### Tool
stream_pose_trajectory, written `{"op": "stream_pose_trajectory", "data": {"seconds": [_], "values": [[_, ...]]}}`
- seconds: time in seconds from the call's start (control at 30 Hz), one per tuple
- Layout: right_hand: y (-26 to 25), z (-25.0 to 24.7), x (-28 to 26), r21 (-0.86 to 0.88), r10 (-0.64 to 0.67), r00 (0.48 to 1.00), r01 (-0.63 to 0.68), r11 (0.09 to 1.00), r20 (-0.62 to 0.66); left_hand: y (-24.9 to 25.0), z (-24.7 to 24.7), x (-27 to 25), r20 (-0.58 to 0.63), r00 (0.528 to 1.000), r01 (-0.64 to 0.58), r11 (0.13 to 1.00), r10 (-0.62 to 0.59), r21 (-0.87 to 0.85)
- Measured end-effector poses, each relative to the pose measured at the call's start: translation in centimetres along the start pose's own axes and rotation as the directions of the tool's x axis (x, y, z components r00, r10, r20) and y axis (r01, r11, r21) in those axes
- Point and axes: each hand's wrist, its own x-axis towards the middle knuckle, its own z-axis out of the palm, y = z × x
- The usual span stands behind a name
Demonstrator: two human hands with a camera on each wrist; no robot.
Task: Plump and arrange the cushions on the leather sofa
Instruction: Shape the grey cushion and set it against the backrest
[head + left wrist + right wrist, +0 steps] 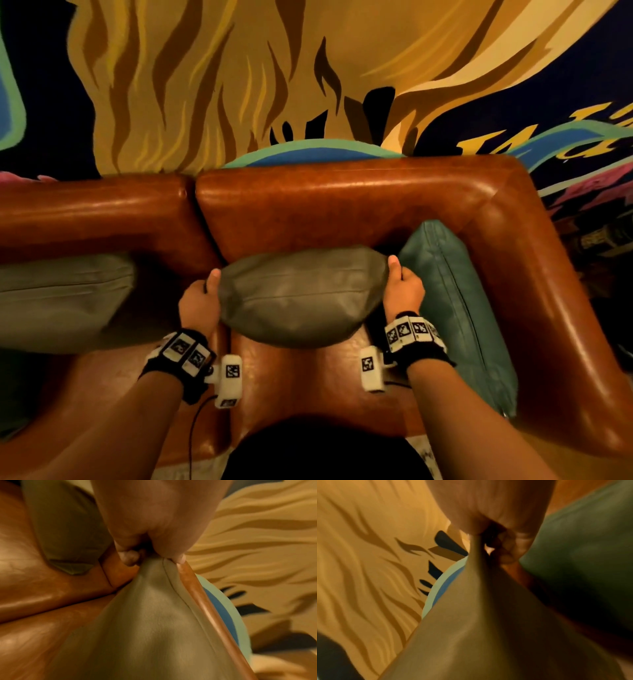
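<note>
Olive-grey leather cushion (301, 294) hangs above the sofa (342, 205) seat, left hand (200, 301) and right hand (404, 287) pinching its top corners (teal cushion (452, 301) beside); shake evenly, then seat it upright against the backrest.

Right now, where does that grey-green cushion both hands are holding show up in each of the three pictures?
Head: the held cushion sits mid-frame over the sofa seat, between the left hand and right hand.
Left wrist: it fills the lower middle, its corner pinched at centre.
Right wrist: it fills the lower middle, its corner pinched above.
Shared landmark: the yellow-streaked mural.
</note>
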Motion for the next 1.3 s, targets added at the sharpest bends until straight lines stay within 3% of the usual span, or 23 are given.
{"op": "stream_pose_trajectory", "data": {"seconds": [0.1,0.17,0.27,0.37,0.4,0.43,0.5,0.57,0.6,0.63,0.67,0.77,0.83,0.97,1.03,1.07,1.13,1.17,1.23,1.3], "values": [[-1.1,0.8,-2.7,-0.022,-0.218,0.962,0.224,0.974,0.168,1.1,1.3,-2.3,0.064,0.983,-0.174,0.985,0.174,-0.004],[-1.2,-1.0,-2.5,-0.005,-0.282,0.937,0.290,0.957,0.208,0.7,-0.1,-2.1,0.003,0.988,-0.154,0.987,0.154,-0.045],[0.3,-4.3,0.5,-0.105,-0.199,0.980,0.200,0.974,0.024,0.6,-1.9,-1.7,-0.130,0.990,-0.073,0.994,0.062,-0.082],[2.2,-3.6,1.5,-0.186,-0.051,0.995,0.034,0.982,-0.090,2.5,0.5,-2.9,-0.103,0.988,-0.123,0.989,0.114,-0.088],[2.2,-2.5,0.7,-0.221,-0.043,0.991,0.015,0.975,-0.124,3.0,1.5,-3.6,-0.075,0.988,-0.138,0.987,0.132,-0.080],[1.6,-1.2,-0.6,-0.261,-0.127,0.982,0.087,0.961,-0.140,3.2,2.3,-4.4,-0.038,0.988,-0.149,0.986,0.147,-0.074],[-0.3,2.1,-4.6,-0.250,-0.409,0.913,0.393,0.885,-0.013,3.7,3.4,-5.8,0.025,0.983,-0.177,0.982,0.179,-0.063],[-3.2,5.9,-9.7,-0.060,-0.600,0.744,0.641,0.765,0.294,4.3,3.8,-6.8,0.072,0.970,-0.225,0.971,0.231,-0.085],[-3.9,7.8,-11.8,-0.017,-0.619,0.660,0.690,0.724,0.425,4.3,3.8,-7.1,0.090,0.962,-0.250,0.963,0.259,-0.098],[-4.0,9.3,-13.0,-0.027,-0.607,0.614,0.714,0.700,0.505,4.2,3.5,-7.2,0.089,0.960,-0.256,0.961,0.265,-0.106],[-3.4,10.4,-13.1,-0.094,-0.590,0.606,0.736,0.671,0.533,4.0,3.2,-7.0,0.072,0.966,-0.239,0.965,0.247,-0.111],[1.0,11.1,-9.0,-0.405,-0.557,0.637,0.770,0.493,0.532,2.5,1.7,-6.5,0.048,0.982,-0.178,0.978,0.184,-0.110],[3.8,9.9,-5.7,-0.558,-0.472,0.687,0.726,0.402,0.553,0.8,1.0,-6.2,0.061,0.990,-0.116,0.986,0.124,-0.119],[7.7,5.6,-0.8,-0.755,-0.291,0.822,0.567,0.330,0.490,-2.4,-0.8,-4.7,0.028,0.998,0.053,0.995,-0.051,-0.089],[7.5,4.2,0.3,-0.804,-0.190,0.906,0.424,0.416,0.379,-3.2,-1.7,-4.2,0.040,0.996,0.087,0.994,-0.085,-0.059],[6.4,3.9,0.3,-0.782,-0.122,0.948,0.312,0.540,0.294,-3.0,-1.9,-4.1,0.045,0.994,0.097,0.994,-0.095,-0.052],[3.5,4.3,-0.4,-0.608,-0.051,0.967,0.198,0.769,0.249,-2.3,-2.2,-4.3,0.042,0.995,0.095,0.993,-0.092,-0.070],[2.4,4.4,-0.9,-0.533,-0.085,0.961,0.218,0.818,0.262,-1.8,-2.5,-4.6,0.027,0.996,0.081,0.992,-0.079,-0.092],[0.7,3.1,-2.0,-0.454,-0.243,0.932,0.346,0.821,0.270,-1.0,-4.1,-5.0,-0.059,0.998,0.008,0.989,-0.017,-0.150],[0.1,0.9,-2.0,-0.363,-0.343,0.917,0.396,0.843,0.205,-0.4,-6.3,-5.0,-0.167,0.985,-0.081,0.982,0.052,-0.172]]}}
